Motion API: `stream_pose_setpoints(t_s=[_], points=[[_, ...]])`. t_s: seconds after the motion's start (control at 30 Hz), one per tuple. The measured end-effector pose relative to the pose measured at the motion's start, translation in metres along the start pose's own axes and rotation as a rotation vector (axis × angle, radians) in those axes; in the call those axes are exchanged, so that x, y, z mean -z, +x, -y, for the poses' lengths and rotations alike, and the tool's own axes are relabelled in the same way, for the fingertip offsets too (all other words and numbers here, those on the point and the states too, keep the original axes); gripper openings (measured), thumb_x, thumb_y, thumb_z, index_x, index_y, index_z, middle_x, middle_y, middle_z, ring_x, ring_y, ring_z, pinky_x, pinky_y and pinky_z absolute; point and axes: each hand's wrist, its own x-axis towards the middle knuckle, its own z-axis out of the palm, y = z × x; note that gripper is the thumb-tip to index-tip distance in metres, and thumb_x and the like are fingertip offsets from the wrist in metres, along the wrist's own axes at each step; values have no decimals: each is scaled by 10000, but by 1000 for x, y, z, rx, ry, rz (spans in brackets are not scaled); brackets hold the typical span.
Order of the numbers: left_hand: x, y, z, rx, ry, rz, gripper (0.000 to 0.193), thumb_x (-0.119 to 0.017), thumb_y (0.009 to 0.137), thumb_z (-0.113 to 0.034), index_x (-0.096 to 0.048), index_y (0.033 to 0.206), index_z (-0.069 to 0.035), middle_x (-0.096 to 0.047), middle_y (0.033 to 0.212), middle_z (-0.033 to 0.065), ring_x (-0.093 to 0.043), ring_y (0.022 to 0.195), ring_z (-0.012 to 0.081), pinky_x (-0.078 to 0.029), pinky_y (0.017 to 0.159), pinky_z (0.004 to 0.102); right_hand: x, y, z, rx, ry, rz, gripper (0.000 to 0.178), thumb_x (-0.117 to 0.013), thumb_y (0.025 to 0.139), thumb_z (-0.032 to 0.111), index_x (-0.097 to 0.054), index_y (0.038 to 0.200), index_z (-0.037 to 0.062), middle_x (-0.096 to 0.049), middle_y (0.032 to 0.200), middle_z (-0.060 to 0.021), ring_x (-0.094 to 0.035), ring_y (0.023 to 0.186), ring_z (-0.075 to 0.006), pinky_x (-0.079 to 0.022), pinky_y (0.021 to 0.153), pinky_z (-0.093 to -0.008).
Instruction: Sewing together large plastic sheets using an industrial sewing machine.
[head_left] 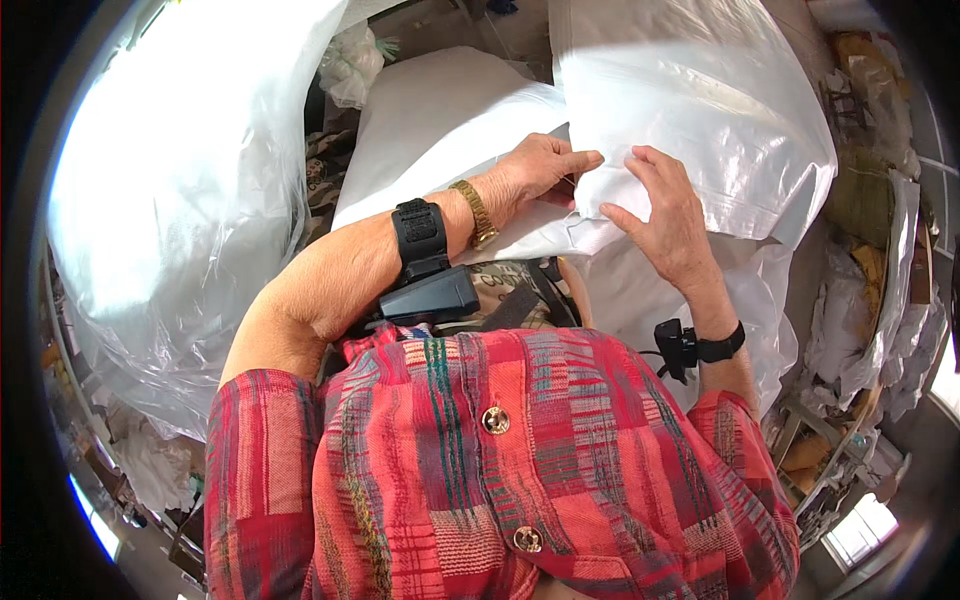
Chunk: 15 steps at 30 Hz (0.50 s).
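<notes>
A white sheet-like piece with a seamed edge, perhaps a bag, lies in front of me and reaches up to the far right. My left hand pinches its near left corner, thumb on top and the other fingers partly hidden under the edge. Over the same piece, just right of that corner, my right hand hovers with thumb and fingers apart and nothing between them. A thin pale thread hangs below the corner. More white material is spread beneath, across my lap.
A big bundle in clear plastic stands close on my left. Beyond my hands is a knotted plastic bag. Shelving or racks with crumpled plastic and scraps line the right side. A black device rests by my left forearm.
</notes>
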Motion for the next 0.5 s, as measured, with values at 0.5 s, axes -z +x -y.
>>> stream_pose_setpoints(t_s=[0.5], points=[[-7,-8,-10,7,-41,43,356,-686,955,-352,-668,914,2,-672,805,64,-637,650,116,-551,592,252,9,-3,-9,94,80,57,616,-835,711,197,-607,1256,20,-551,1385,-129,-520,1258,-334,-448,1048,-415]])
